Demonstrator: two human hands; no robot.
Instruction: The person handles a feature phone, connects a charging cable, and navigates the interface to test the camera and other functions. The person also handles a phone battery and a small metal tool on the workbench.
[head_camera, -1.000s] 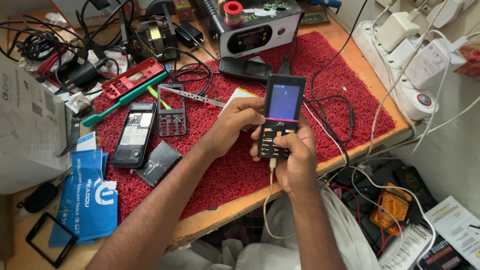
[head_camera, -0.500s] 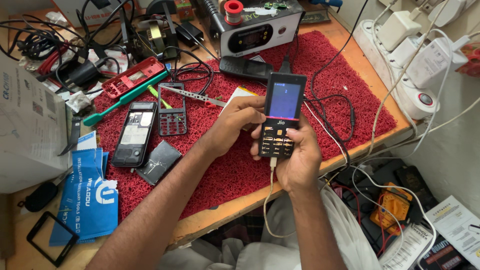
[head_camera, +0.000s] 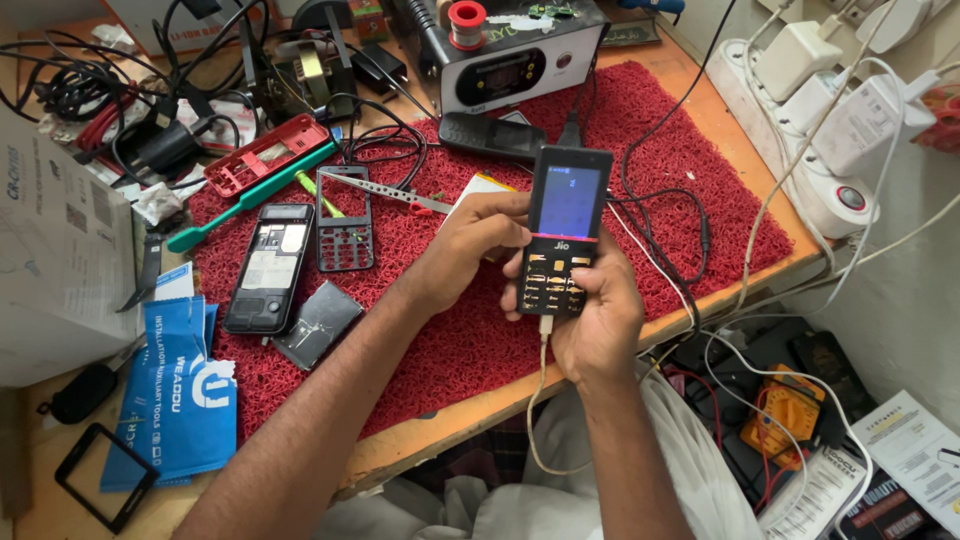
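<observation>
The keypad phone (head_camera: 560, 232) is held upright above the red mat (head_camera: 680, 150), near the front edge of the table (head_camera: 800, 255). The right hand (head_camera: 600, 320) is clasped around the lower body of the phone from behind and below. The left hand (head_camera: 478, 245) grips the phone's left edge, its fingers curled and its thumb set at the keypad area. The phone is assembled, its screen is lit blue, and a white cable (head_camera: 540, 400) is plugged into its bottom end and hangs down past the table edge; judged from this, the unit is powered and under test, with key checking apparently in hand.

Left of the hands, on the mat, a second phone with its back open (head_camera: 268, 268), a bare keypad frame (head_camera: 344, 220), a cracked dark panel (head_camera: 318, 324) and tweezers (head_camera: 395, 193) lie untouched; this unit appears not yet reassembled
</observation>
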